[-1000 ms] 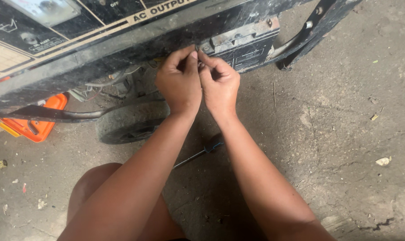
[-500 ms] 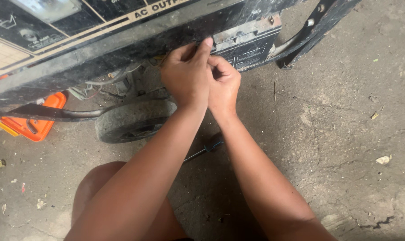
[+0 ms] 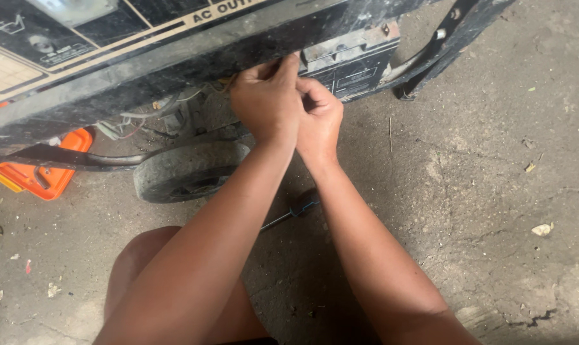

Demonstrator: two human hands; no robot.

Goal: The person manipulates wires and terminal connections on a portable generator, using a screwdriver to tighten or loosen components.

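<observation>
A dirty black generator (image 3: 174, 51) with a panel on top fills the upper part of the head view. My left hand (image 3: 264, 102) and my right hand (image 3: 320, 118) are pressed together under its lower edge, beside a grey box-shaped part (image 3: 353, 61). Both have their fingers pinched shut on something small that the hands hide; thin wires (image 3: 206, 92) show just to the left of them. A screwdriver (image 3: 293, 211) with a dark handle lies on the concrete floor between my forearms.
A black rubber wheel (image 3: 187, 169) of the generator sits below my left hand. An orange plastic object (image 3: 44, 176) lies under the machine at the left. A black frame tube (image 3: 443, 45) slants at upper right. My knee (image 3: 149, 262) is at the bottom. Debris dots the floor (image 3: 494, 191).
Both hands have shifted slightly up and right along the generator's lower edge, staying pinched together. The left hand now covers more of the right.
</observation>
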